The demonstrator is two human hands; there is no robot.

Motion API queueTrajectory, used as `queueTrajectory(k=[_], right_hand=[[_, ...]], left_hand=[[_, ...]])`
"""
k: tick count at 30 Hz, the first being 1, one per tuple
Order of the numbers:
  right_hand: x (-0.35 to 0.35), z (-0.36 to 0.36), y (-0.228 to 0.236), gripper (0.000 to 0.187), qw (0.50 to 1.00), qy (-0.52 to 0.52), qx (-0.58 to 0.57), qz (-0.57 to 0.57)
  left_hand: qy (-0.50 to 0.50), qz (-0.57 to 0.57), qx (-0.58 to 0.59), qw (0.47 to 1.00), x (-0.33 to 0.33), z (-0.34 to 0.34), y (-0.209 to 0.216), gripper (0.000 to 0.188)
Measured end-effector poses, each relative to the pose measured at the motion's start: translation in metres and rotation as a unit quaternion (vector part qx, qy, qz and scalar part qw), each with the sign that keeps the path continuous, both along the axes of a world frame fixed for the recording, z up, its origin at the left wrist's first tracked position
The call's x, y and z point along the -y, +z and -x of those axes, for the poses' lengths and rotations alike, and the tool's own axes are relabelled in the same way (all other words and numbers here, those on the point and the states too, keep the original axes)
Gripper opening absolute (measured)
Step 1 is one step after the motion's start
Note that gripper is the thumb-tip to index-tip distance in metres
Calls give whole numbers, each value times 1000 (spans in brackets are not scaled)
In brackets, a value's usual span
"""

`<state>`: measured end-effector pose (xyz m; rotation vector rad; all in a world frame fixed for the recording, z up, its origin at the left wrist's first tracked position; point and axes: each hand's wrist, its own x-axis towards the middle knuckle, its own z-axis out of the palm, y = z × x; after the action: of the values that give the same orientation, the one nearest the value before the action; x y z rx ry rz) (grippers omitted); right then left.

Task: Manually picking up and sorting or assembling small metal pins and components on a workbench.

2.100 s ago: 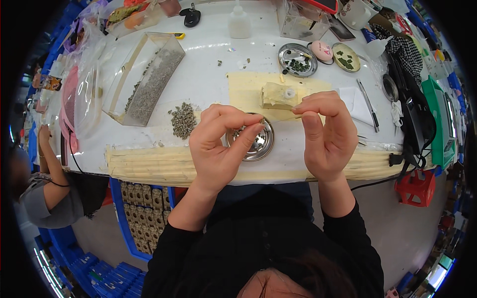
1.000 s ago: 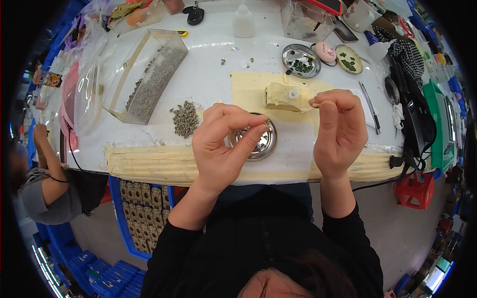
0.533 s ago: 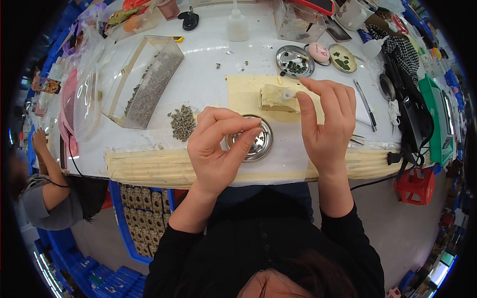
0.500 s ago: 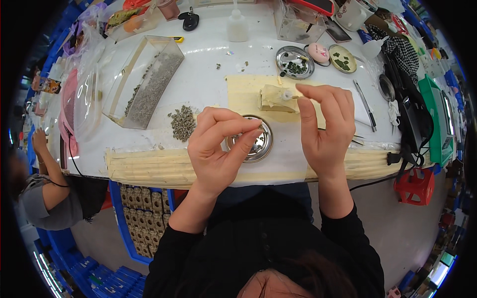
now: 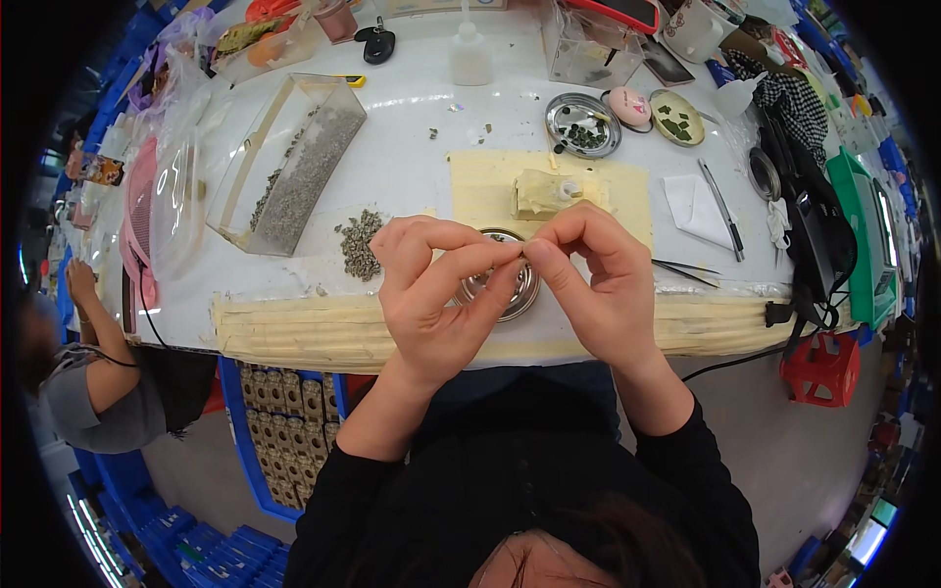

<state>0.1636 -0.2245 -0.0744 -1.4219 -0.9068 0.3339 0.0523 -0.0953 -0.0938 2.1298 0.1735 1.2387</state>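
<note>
Over a small round metal dish (image 5: pixel 520 302), my left hand (image 5: pixel 431 294) pinches thumb against forefinger on something too tiny to make out. Its fingertips meet those of my right hand (image 5: pixel 603 294), which is also closed in a pinch. What lies between the fingertips is hidden. Beyond my right hand stands a small block wrapped in cream tape (image 5: pixel 537 194), with a whitish nub on top, on a sheet of cream tape (image 5: pixel 480 181). Left of my left hand lies a heap of small grey-green pieces (image 5: pixel 360 245).
A clear slanted box (image 5: pixel 319 167) holds more small pieces. Tweezers (image 5: pixel 686 271), a pen-like tool (image 5: pixel 720 208) and folded white paper (image 5: pixel 691 208) lie right. Farther back are a metal dish (image 5: pixel 559 108) with dark green bits and a white squeeze bottle (image 5: pixel 471 59). Another person (image 5: pixel 93 382) sits far left.
My right hand has moved left and down from beside the taped block to meet my left fingertips, closing into a pinch. My left hand has stayed nearly in place.
</note>
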Motion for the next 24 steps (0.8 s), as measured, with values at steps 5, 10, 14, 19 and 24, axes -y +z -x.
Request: queueTrajectory(k=[5, 10, 14, 19, 24], right_hand=[[-5, 1, -1, 18, 916, -128, 378, -51], [-4, 3, -2, 27, 894, -122, 428, -46], [-4, -2, -8, 21, 942, -84, 323, -40], [0, 5, -8, 14, 993, 69, -93, -33], [3, 2, -12, 18, 934, 163, -316, -42]], left_hand=[[48, -53, -18, 997, 1, -1, 0, 24], [43, 9, -12, 999, 1, -1, -4, 23], [20, 73, 8, 997, 2, -1, -2, 22], [-6, 54, 2, 999, 0, 0, -2, 23], [9, -6, 1, 1000, 0, 0, -2, 24]])
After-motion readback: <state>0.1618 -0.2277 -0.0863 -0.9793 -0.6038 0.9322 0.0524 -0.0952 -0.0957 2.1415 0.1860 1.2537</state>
